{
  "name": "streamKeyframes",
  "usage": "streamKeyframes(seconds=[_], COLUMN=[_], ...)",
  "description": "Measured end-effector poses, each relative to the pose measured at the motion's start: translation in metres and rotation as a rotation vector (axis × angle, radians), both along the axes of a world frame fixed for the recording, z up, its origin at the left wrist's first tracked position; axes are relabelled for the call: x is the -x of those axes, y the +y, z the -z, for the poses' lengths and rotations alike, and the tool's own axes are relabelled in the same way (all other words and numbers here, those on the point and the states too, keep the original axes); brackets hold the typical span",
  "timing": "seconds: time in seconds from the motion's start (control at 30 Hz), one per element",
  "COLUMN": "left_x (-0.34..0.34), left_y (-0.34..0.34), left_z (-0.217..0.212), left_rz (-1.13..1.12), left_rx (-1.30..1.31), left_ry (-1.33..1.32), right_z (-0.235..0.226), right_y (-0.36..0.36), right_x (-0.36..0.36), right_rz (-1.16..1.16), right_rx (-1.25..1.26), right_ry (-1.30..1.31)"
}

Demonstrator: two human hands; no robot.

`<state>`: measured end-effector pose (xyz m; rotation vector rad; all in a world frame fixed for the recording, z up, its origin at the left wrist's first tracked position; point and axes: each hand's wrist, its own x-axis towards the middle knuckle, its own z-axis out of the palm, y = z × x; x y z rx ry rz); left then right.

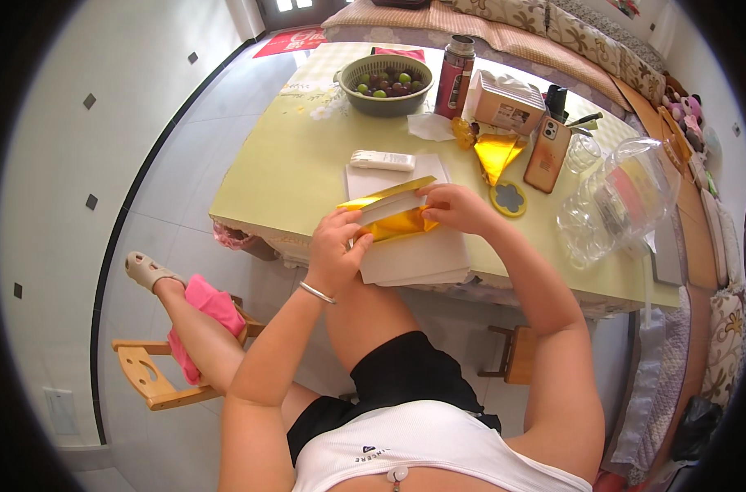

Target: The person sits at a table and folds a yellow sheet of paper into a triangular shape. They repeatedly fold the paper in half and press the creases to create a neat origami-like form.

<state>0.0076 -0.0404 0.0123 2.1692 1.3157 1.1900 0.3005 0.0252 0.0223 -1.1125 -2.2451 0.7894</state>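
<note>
Between both hands is a sheet of shiny gold paper [401,223], partly folded, with a pale strip showing along its upper fold. My left hand [337,246] has its fingers closed on the sheet's left end. At the other end, my right hand [455,207] pinches the paper near its upper right corner. Beneath them lies a stack of white sheets [414,264] at the table's near edge. A white box-cutter-like oblong object [383,160] rests on the stack's far part; its exact kind is unclear. A folded gold paper piece [499,154] lies farther right.
On the yellow-covered table [266,176] stand a colander of grapes [355,94], a red flask [455,78] and a tissue box [508,102]. A phone [547,154], a flower-shaped yellow-rimmed disc [508,199] and a large clear plastic bottle [615,201] lie rightward. A wooden stool [172,400] stands lower left.
</note>
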Motion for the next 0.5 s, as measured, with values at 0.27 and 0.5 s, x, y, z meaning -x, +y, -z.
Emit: streamKeyframes(seconds=[0.27,0.5], left_x=[-0.001,-0.015], left_y=[0.009,0.004], left_z=[0.007,-0.013], left_rz=[-0.260,-0.335], left_rx=[0.020,-0.170], left_ry=[0.142,0.380], right_z=[-0.004,0.002], right_y=[0.018,0.016], right_x=[0.027,0.041], right_rz=[0.357,0.489], right_rx=[0.191,0.061], right_ry=[-0.013,-0.057])
